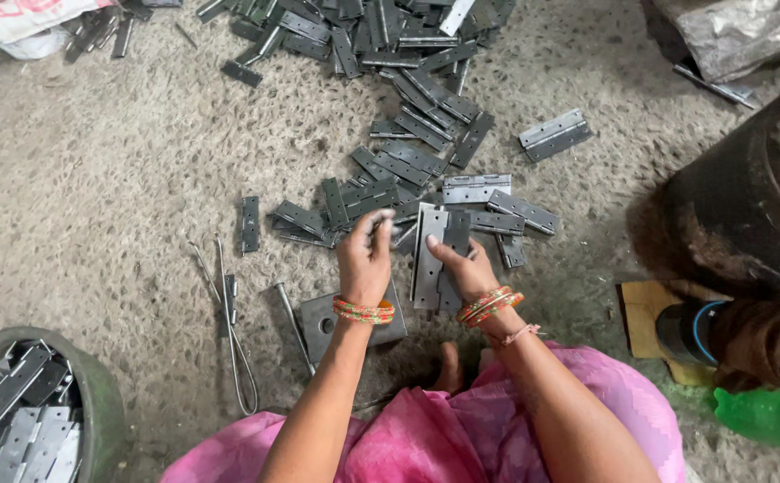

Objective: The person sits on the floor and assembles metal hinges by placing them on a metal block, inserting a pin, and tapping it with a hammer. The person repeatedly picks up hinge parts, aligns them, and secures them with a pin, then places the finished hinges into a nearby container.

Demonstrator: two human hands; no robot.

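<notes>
Two hands sorting grey metal hinges over a concrete floor

The right hand (463,268) has its grip closed on a small stack of hinges (433,255) held upright; the left hand (365,259) pinches something too small to tell. The loose hinge pile (408,134) lies at 12 o'clock. The stack could slip, being clamped only at one edge. A crumpled white-and-pink bag (14,22) sits at 10 o'clock, a green plastic bottle (766,420) at 4 o'clock.

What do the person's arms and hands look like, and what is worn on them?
Both arms are bare, without sleeves. The left hand has orange and green bangles at the wrist. The right hand has similar orange bangles and a thin thread behind them.
</notes>
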